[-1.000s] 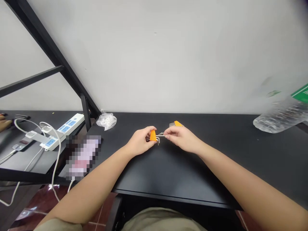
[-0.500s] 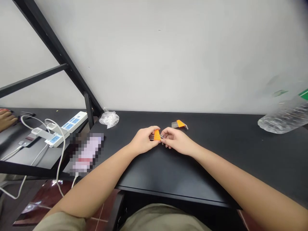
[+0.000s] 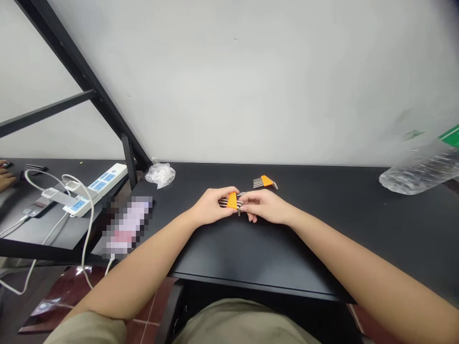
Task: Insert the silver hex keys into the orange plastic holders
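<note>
Holding orange holder [image 3: 232, 200] in left hand [image 3: 211, 208], at mid-counter, straight ahead of the body. Pinched with thumb on the near side and fingertips on the far side, spread only about as wide as the holder. Can't tell from this angle about contact between holder and counter [image 3: 322, 234]. Loaded with metal hex keys [image 3: 223, 203]: long shafts to the left, partly hidden by the palm, bent ends out to the right, one pointing toward the near side.

Touching those bent ends with right hand [image 3: 264, 206]: thumb and index nearly together at the holder's right side, other fingers loosely curled. Can't tell about a firm grip on any single key.

Just beyond the right hand, on the far part of the counter: second orange holder [image 3: 266, 180], also full of keys, flat and out of reach of both palms.

Far left on same counter: crumpled clear plastic bag [image 3: 160, 175]. Nearer, by the left forearm: phone-like slab [image 3: 131, 224], pixelated. Past the black frame [image 3: 79, 71], further left: white power strip [image 3: 96, 189] with white cables [image 3: 91, 215]. At the left edge, partly visible: another person's hand [image 3: 6, 180]. Far right: clear bottle [image 3: 416, 177] with green label, cut off at the edge.
</note>
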### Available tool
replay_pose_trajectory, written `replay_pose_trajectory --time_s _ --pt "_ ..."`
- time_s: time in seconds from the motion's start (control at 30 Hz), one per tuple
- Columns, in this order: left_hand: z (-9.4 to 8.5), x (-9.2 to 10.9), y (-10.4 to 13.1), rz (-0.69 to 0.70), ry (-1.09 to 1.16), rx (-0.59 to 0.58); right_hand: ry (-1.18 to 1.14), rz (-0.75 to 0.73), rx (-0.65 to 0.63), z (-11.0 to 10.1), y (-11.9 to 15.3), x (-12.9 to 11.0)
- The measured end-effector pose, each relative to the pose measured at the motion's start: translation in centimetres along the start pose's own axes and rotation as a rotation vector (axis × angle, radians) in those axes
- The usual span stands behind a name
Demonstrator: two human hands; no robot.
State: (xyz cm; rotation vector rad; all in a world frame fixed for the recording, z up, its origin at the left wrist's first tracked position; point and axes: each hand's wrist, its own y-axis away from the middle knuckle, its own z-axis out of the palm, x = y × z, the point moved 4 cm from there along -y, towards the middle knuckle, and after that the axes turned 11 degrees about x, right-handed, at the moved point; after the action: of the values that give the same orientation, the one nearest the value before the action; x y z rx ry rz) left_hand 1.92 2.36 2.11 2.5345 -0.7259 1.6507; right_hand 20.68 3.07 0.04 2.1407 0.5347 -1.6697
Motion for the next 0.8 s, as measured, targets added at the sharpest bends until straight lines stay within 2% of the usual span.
replay_pose_trajectory --time_s 0.17,0.4,0.47,0.6,0.7,0.8 --pt "0.2 -0.4 -0.1 -0.023 0.025 -0.027 0.074 0.02 -0.009 -0.2 -0.1 0.1" --pt "0.3 -0.5 0.0 0.018 -0.062 -0.015 0.156 0.11 0.019 1.1 0.1 0.6" --pt "0.2 -0.7 -0.1 0.023 -0.141 0.011 0.29 -0.001 0.061 1.0 0.2 -0.2" --pt "-0.1 -1.1 -0.2 -0.01 -0.251 0.067 0.628 -0.374 0.276 -0.6 0.4 -1.7" --pt "-0.2 -1.4 -0.2 -0.032 -0.293 0.067 0.825 -0.397 0.34 -1.9 0.2 -0.6" --pt "-0.3 -1.6 -0.2 -0.013 -0.326 0.067 1.009 -0.369 0.272 -2.0 -0.1 0.8"
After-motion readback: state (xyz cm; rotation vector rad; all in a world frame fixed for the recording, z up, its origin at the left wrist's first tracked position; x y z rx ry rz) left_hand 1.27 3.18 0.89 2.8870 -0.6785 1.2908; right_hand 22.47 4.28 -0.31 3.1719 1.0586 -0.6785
